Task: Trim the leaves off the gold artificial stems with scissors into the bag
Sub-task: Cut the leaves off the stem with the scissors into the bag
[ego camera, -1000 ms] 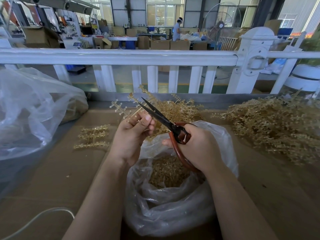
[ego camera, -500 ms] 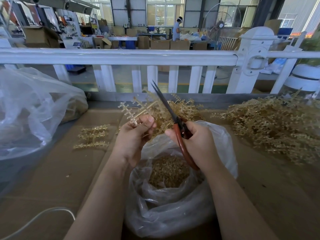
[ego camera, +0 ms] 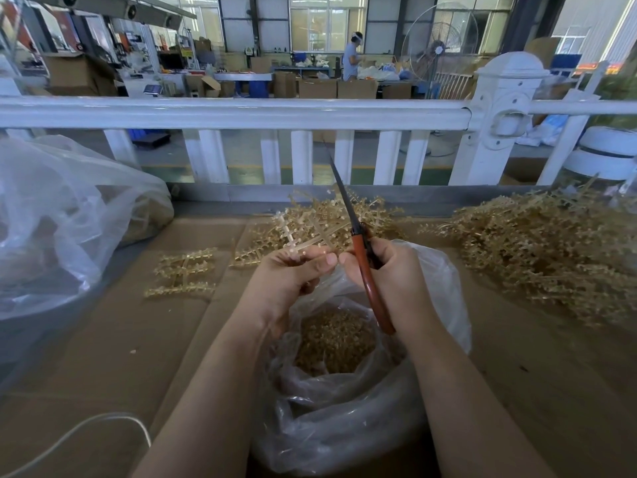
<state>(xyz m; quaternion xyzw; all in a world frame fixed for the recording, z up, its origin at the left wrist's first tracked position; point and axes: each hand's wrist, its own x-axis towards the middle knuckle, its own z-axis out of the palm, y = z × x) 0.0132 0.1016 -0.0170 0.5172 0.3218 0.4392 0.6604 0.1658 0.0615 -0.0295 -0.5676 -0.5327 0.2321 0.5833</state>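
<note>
The left hand [ego camera: 287, 279] is pinching a gold stem [ego camera: 312, 236] between its thumb and fingers, so its grip is closed on the stem. The stem is thin plastic, pale gold, with short side twigs sticking out like a little ladder. Some twigs have small knobs at their tips. It is being held up just above the mouth of the clear bag [ego camera: 348, 401], and it is pointing away from the person.

The right hand [ego camera: 389, 274] is gripping the scissors [ego camera: 360, 251], with its fingers curled round the red-brown handles. The dark blades are pointing up and away, and they are looking closed together. The blades are sitting just beside the stem, to its right. I cannot tell if they are touching it.

The clear bag is standing open on the brown cardboard worktop [ego camera: 103, 357], right between the two arms. Inside it, a heap of tiny gold cut leaves [ego camera: 332, 339] is lying at the bottom.

A few flat gold stems [ego camera: 182, 272] are lying on the worktop to the left of the hands. A small heap of gold stems [ego camera: 320, 219] is sitting behind the hands. A big tangled pile [ego camera: 544, 250] of them is lying on the right side. A large clear bag [ego camera: 62, 219] is slumping on the far left. A white fence [ego camera: 241, 112] is standing behind the worktop.
</note>
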